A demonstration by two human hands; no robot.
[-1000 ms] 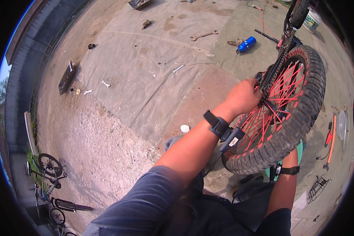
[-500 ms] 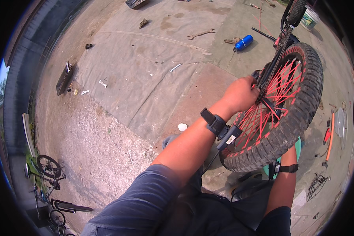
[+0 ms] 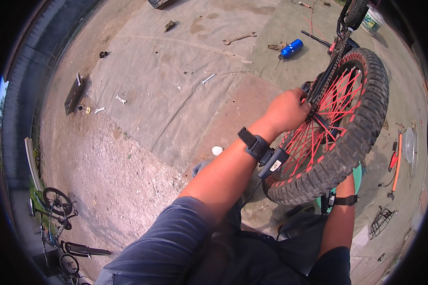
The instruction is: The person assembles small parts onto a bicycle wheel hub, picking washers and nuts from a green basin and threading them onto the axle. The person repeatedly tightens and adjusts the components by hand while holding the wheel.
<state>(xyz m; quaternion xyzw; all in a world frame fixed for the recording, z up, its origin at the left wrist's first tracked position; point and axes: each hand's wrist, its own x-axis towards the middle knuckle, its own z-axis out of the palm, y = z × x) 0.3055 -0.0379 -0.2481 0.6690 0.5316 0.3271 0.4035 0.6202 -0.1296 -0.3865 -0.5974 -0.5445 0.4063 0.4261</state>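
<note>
With the wheel (image 3: 366, 133) at my front right, my left hand (image 3: 288, 110) was curled at its left side, exact grip undeterminable, my right hand hidden behind it, and unintended rotation could have caught either against the spokes (image 3: 337, 100).

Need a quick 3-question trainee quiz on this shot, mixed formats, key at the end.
1. Multiple choice: the left hand is closest to
A) a wrench
B) the middle of the red-spoked bicycle wheel
C) the white bucket

2. True or false: the blue bottle lies on its side.

3. Short answer: which hand is hidden from the camera, and what blocks the view of it?

Key:
1. B
2. True
3. The right hand; the knobby black tire hides it.
</note>
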